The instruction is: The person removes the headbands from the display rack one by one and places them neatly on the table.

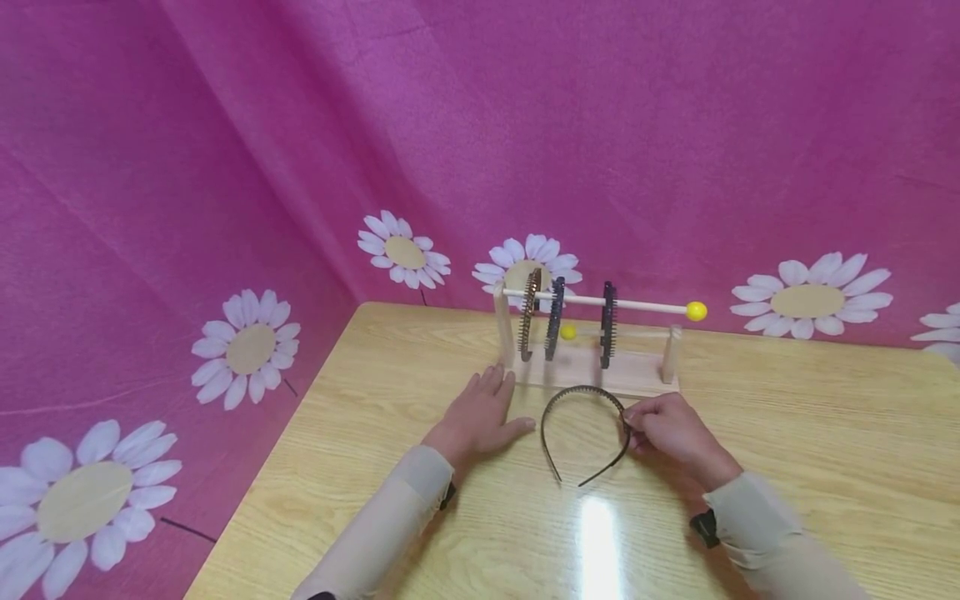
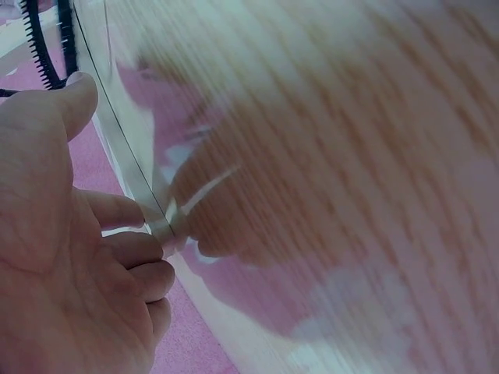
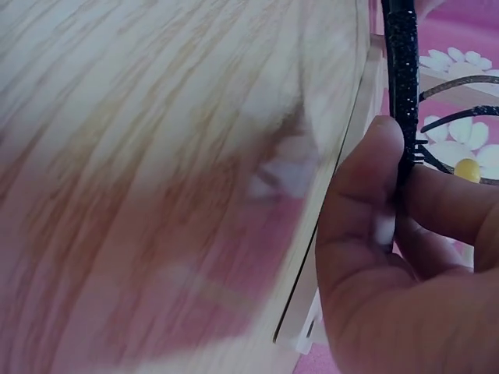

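Note:
In the head view my right hand pinches a dark toothed headband between thumb and fingers at its right side. The band's two ends point toward me. Up close in the right wrist view, the headband has a black, speckled surface. My left hand lies with fingers extended near the left end of a wooden stand, its thumb pointing at the band but apart from it. Three headbands hang on the stand's upper rod: a brown one, a dark blue one and a black one.
A yellow ball caps the right end of the upper rod. Another yellow ball tips a lower rod. The wood-grain table meets a pink flowered cloth behind and at left.

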{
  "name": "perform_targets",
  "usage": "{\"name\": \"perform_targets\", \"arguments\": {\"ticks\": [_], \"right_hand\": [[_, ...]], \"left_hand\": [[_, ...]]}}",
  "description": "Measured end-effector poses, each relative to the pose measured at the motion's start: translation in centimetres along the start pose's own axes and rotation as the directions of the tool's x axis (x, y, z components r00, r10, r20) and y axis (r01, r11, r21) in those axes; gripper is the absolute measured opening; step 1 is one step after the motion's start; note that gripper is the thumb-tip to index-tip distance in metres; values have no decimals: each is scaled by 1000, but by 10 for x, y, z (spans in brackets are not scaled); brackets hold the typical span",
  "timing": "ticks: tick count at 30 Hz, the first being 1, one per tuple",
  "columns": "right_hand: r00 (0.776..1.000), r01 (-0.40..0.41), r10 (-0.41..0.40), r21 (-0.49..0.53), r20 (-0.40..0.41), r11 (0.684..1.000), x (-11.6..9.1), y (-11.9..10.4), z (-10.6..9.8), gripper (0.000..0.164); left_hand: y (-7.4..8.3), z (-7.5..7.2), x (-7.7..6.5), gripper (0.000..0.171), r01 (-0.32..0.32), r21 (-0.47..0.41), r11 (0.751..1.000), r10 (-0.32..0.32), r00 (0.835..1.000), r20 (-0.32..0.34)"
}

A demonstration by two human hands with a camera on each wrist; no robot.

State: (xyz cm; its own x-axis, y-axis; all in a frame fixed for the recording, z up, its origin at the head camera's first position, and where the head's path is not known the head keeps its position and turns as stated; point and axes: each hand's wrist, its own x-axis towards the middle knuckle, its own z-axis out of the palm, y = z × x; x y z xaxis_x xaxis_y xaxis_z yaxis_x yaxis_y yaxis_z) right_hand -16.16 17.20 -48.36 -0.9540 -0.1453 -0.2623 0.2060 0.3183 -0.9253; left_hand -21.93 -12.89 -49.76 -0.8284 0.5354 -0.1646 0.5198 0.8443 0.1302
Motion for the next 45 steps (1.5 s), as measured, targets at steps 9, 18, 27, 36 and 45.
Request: {"name": "perform_targets", "arguments": {"ticks": [9,18,27,36,45], "right_hand": [[998,41,-46,-141,-34,989,2,-2,5,26],[999,41,-45,-126,-30,991,2,0,7,25],[998,3,-12,-149,-62,989,3,0,8,25],[998,-19,8,-188,-60,982,3,2,7,21],[998,-39,29,-194,-51,980,7,2,5,21]], "left_hand": [[0,-1,-1,90,-6,-6,1000,6,1000,-6],[1,-2,0,89,-10,-6,1000,10,1000,-9],[1,-2,0,91,1,-18,1000,-1,1000,8],[0,0,-1,91,-8,-17,1000,8,1000,5],[-1,-1,-1,92,-1,-23,1000,2,1000,13]]}}
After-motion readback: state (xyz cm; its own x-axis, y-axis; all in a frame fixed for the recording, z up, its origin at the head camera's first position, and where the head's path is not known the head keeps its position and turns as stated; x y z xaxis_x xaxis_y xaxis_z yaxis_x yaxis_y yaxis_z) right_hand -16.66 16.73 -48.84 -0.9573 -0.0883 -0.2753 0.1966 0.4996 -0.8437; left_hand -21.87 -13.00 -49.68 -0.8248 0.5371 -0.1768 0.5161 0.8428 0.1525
